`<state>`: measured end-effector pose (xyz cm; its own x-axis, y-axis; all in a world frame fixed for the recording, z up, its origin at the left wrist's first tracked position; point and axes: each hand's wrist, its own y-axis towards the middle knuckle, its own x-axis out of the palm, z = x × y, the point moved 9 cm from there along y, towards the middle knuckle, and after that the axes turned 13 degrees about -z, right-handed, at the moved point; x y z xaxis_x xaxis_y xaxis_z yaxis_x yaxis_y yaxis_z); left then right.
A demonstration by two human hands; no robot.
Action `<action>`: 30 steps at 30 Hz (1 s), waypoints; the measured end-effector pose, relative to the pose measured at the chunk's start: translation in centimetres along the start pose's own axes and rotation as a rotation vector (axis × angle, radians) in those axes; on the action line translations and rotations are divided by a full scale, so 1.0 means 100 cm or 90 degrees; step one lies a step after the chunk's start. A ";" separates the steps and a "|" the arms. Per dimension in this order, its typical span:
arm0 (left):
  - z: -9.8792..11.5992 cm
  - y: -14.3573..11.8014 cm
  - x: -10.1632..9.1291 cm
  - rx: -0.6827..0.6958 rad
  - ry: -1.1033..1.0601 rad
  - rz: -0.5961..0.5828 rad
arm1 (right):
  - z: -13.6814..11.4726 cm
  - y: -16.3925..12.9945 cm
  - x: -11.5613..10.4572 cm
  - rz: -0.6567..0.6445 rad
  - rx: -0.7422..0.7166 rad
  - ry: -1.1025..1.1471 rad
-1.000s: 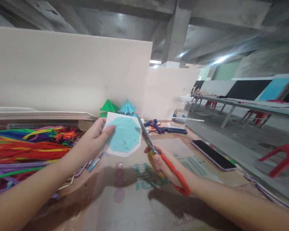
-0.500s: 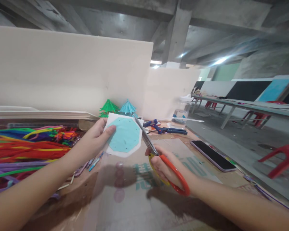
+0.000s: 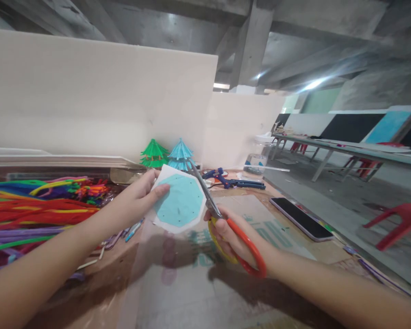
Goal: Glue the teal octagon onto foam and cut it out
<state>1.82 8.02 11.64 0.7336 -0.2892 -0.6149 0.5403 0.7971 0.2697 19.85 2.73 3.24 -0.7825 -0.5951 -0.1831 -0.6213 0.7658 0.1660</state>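
Note:
My left hand (image 3: 147,192) pinches the left edge of a white card (image 3: 196,220) faced with a light blue octagon (image 3: 180,201); small dark dots mark the blue near its edge. The card is held up above the table and tilted. My right hand (image 3: 231,233) is closed around a pair of scissors (image 3: 212,208) with one orange and one yellow handle loop. Their blades point up and away, a little apart at the tips, beside the card's right edge. Whether a blade touches the card I cannot tell.
Colourful pipe cleaners (image 3: 37,210) fill the left side. Behind stand a green tiered model (image 3: 154,155) and a blue one (image 3: 180,155), a blue glue gun (image 3: 233,180) and a clear jar (image 3: 256,157). A phone (image 3: 301,218) lies near the table's right edge; a red stool (image 3: 400,224) stands beyond.
The card has turned and shifted slightly right and down in my left hand. Its upper right corner no longer shows. The scissors stay in my right hand, shifted slightly left.

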 end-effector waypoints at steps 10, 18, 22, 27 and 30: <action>0.006 0.001 -0.035 0.023 -0.072 0.092 | -0.003 0.009 -0.025 0.002 0.123 -0.275; -0.009 -0.005 -0.071 -0.037 -0.123 0.177 | -0.001 0.010 0.003 -0.168 0.151 -0.642; -0.018 -0.002 -0.076 -0.050 -0.134 0.183 | -0.004 0.034 -0.005 -0.195 0.170 -0.674; -0.019 0.003 -0.077 -0.041 -0.120 0.188 | 0.002 0.105 -0.033 -0.092 0.198 -0.769; -0.018 0.001 -0.084 -0.024 -0.095 0.210 | 0.025 0.142 -0.040 -0.106 0.221 -0.776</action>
<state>-5.04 11.55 15.52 0.9195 -0.0859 -0.3836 0.2514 0.8787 0.4058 14.30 16.59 3.89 -0.0380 -0.2233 -0.9740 -0.5202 0.8366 -0.1715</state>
